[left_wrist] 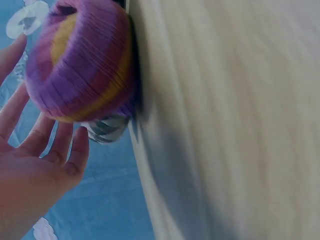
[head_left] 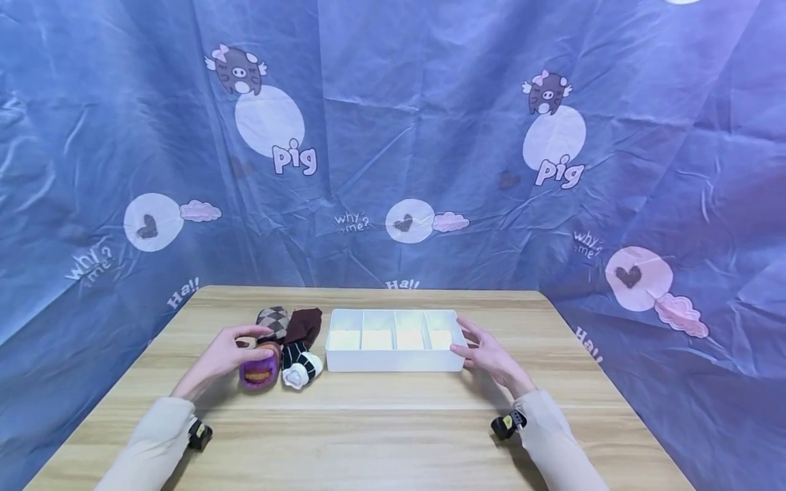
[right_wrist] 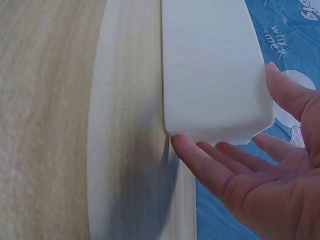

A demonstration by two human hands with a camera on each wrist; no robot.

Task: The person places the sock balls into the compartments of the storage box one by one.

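Around a purple and orange striped rolled sock (head_left: pixel 258 368) my left hand (head_left: pixel 228 354) reaches from the left, fingers spread and loosely bent; the left wrist view shows the fingertips right beside the roll. Close by lie a black and white sock roll (head_left: pixel 300 366), a dark brown folded sock (head_left: pixel 304 327) and a checkered one (head_left: pixel 273 322). A beige bit (head_left: pixel 247 342) is partly hidden by the hand. My right hand (head_left: pixel 489 354) touches the right end of a white divided box (head_left: pixel 393 361), thumb at the upper rim, little finger at the lower corner.
The box stands on a light wooden table (head_left: pixel 368 436), just right of the socks, its several compartments side by side. A blue printed cloth (head_left: pixel 381 136) hangs behind the table and along its sides. Each wrist wears a small black camera (head_left: pixel 199 434).
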